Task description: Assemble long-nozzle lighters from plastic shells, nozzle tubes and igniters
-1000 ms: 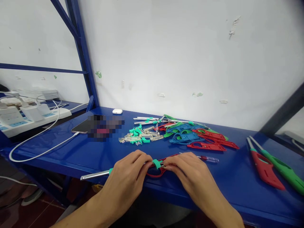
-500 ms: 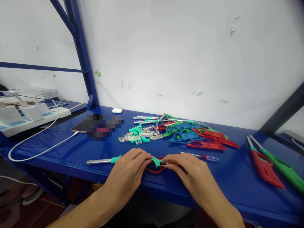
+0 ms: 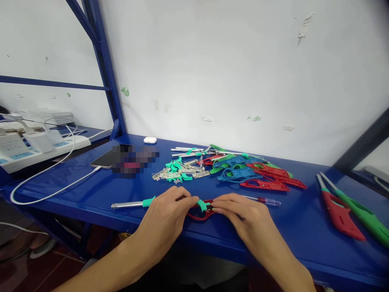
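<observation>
Head view: blue painted surface (image 3: 306, 227), smooth and glossy. Red plastic shell (image 3: 196, 218), loop-shaped at its visible end, lies near the front edge between the two hands. Left hand (image 3: 168, 213): fingers bent, pinching at the curved teal trigger (image 3: 201, 205), glossy plastic, set over the shell's loop. Right hand (image 3: 251, 213): fingers closed on the shell just beside the trigger; small dark part at the fingertips, mostly covered. Shiny metal tube (image 3: 129, 205) with teal collar (image 3: 148, 201) sticks out left of the left hand; other end hidden.

Behind: heap of translucent plastic tanks (image 3: 200, 174), boxy, mixed with teal bits; slim metal rods farther back. To their right, flat looped shells: blue shell (image 3: 240, 174), red ones, green ones, overlapping. Screwdriver (image 3: 269, 201), clear purplish handle, beyond the right hand. Far right, red lighter (image 3: 343, 223) and green lighter (image 3: 364, 215), long metal noses, side by side.
</observation>
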{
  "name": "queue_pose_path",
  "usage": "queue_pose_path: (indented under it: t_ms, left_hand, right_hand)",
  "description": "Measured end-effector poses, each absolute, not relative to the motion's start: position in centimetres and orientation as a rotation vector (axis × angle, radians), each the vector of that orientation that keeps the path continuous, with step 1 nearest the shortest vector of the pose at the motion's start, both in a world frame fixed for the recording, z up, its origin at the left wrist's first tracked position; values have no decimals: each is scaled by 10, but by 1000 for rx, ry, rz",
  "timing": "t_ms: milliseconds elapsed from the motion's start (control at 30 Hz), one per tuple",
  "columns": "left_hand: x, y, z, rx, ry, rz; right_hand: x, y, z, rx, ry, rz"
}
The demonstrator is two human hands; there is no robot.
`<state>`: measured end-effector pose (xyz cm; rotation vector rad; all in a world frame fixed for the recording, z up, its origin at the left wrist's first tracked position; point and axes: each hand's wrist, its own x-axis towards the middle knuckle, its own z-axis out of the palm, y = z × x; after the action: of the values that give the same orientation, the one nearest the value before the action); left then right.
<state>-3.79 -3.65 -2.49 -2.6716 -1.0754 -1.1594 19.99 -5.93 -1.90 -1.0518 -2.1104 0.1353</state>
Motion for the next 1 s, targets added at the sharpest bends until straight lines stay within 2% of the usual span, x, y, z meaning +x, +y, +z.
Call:
queue_pose_path:
  t_ms: [600, 1000]
  left_hand:
    - [-38, -40, -20, -2827, -1090, -1290]
    - [-38, -47, -18, -2907, -1105, -1203]
  right_hand:
    - [193, -65, -18, -1136, -2064, 208]
    - [194, -60, -17, -1141, -2250, 126]
